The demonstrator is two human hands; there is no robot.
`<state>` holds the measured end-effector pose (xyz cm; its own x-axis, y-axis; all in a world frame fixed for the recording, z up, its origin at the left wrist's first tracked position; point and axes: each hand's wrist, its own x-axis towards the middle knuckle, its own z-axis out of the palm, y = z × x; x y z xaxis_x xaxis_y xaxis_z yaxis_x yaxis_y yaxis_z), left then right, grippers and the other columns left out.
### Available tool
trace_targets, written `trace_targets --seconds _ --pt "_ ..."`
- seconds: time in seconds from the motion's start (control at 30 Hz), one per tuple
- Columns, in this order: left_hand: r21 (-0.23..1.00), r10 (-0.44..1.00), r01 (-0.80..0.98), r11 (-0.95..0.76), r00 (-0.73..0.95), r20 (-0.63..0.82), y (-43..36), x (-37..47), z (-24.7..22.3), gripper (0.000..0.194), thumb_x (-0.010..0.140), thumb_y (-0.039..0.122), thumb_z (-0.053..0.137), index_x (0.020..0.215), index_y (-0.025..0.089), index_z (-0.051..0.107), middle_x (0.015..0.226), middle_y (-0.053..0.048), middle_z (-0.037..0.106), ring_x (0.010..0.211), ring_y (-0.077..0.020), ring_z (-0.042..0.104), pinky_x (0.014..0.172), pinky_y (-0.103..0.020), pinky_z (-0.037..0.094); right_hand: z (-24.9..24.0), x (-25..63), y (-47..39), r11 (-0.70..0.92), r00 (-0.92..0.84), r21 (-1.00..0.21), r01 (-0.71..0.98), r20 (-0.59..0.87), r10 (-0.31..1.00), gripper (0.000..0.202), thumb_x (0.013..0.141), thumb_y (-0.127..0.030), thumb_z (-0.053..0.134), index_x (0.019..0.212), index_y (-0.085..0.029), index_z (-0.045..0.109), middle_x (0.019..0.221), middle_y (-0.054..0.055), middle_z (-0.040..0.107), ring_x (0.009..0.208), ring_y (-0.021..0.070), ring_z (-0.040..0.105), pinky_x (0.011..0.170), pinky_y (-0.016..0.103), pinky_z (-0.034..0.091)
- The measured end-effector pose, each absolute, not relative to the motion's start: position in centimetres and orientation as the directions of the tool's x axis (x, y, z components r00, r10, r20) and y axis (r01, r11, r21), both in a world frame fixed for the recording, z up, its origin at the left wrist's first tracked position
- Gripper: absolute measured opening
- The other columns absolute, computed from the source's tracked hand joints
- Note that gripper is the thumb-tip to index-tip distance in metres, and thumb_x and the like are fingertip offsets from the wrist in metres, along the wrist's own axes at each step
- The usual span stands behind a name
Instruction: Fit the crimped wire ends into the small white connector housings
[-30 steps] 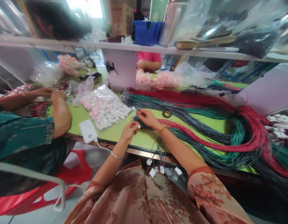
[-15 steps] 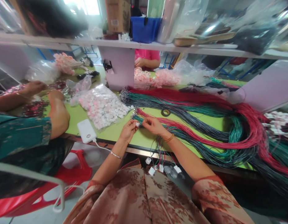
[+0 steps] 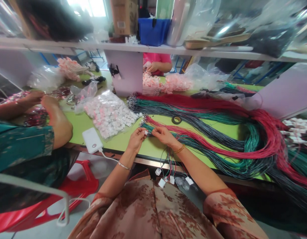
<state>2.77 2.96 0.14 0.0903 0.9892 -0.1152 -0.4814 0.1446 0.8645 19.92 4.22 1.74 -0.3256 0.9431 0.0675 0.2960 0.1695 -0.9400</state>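
My left hand (image 3: 136, 140) pinches a small white connector housing (image 3: 145, 132) at the table's front edge. Just to its right, my right hand (image 3: 163, 135) is closed in a pinch; whatever lies between its fingertips is too small to make out. Behind both hands runs a bundle of red wires (image 3: 193, 132) and green and dark wires, their metal-tipped ends (image 3: 143, 120) just beyond my fingers. Below my right wrist, several wires with white connectors (image 3: 161, 182) on their ends hang over the table edge.
A clear bag of white connectors (image 3: 110, 114) and a white power bank (image 3: 92, 140) with a cable lie to the left. A tape roll (image 3: 176, 119) sits among the wires. Co-workers' arms (image 3: 57, 122) are at left and across the table. A shelf (image 3: 93, 44) spans above.
My hands stay almost in place, the right fingertips shifting very slightly. The co-worker at left has drawn their hands a little left, and the person across has moved their hand.
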Motion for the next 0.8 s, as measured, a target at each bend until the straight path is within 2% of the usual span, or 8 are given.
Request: trace_targets --seconds 0.2,0.33,0.43,0.53,0.63,0.8 --pt "0.869 0.993 -0.482 0.115 0.078 -0.088 2.9 3.0 -0.3 0.036 0.059 0.034 0.085 0.082 0.015 0.065 0.083 -0.002 0.068 0.065 -0.0073 0.054 0.061 -0.021 0.041 1.9 19.8 4.1 0.088 -0.309 -0.954 0.288 -0.006 0.951 0.036 0.076 -0.05 0.06 0.064 -0.017 0.051 0.055 -0.006 0.039 0.054 0.0087 0.033 0.054 0.023 0.025" --pt "0.913 0.999 -0.407 0.012 0.045 0.007 2.8 3.3 -0.4 0.033 0.064 0.037 0.082 0.083 0.015 0.066 0.083 -0.003 0.068 0.066 -0.0087 0.055 0.065 -0.023 0.043 1.5 19.3 4.0 -0.064 -0.315 -0.987 0.149 -0.109 0.943 0.038 0.073 -0.052 0.064 0.063 -0.017 0.05 0.052 -0.006 0.038 0.052 0.0081 0.031 0.052 0.024 0.023" --pt "0.94 0.998 -0.339 -0.04 0.034 0.055 2.8 3.6 -0.4 0.03 0.065 0.036 0.08 0.082 0.015 0.066 0.078 -0.002 0.067 0.065 -0.0097 0.055 0.065 -0.024 0.044 0.9 18.9 4.0 -0.119 -0.303 -0.991 0.053 -0.13 0.944 0.04 0.069 -0.054 0.067 0.065 -0.017 0.052 0.053 -0.005 0.043 0.052 0.0082 0.033 0.051 0.024 0.024" --pt "0.946 0.999 -0.323 -0.022 0.028 0.033 2.9 4.0 -0.2 0.03 0.065 0.037 0.08 0.08 0.015 0.066 0.071 -0.001 0.064 0.062 -0.0096 0.054 0.062 -0.024 0.043 0.3 18.9 4.1 -0.059 -0.267 -0.996 0.07 -0.075 0.961 0.039 0.071 -0.054 0.065 0.066 -0.017 0.054 0.057 -0.003 0.047 0.053 0.0087 0.035 0.052 0.024 0.025" --pt "0.946 0.999 -0.323 -0.022 0.02 0.03 2.9 4.5 -0.2 0.03 0.065 0.037 0.079 0.079 0.015 0.065 0.069 -0.001 0.064 0.061 -0.0095 0.054 0.062 -0.024 0.044 0.1 19.0 4.4 0.069 -0.211 -0.967 0.244 0.017 0.977 0.038 0.075 -0.051 0.062 0.064 -0.016 0.053 0.057 -0.003 0.047 0.055 0.0091 0.036 0.053 0.024 0.026" --pt "0.934 0.999 -0.356 0.015 -0.024 -0.025 2.9 4.6 -0.5 0.032 0.064 0.038 0.079 0.08 0.015 0.065 0.07 -0.001 0.064 0.06 -0.0089 0.054 0.059 -0.023 0.042 0.0 19.3 4.5 0.224 -0.279 -0.906 0.36 0.124 0.952 0.033 0.083 -0.045 0.054 0.069 -0.016 0.055 0.064 -0.001 0.054 0.058 0.0101 0.041 0.056 0.023 0.032"
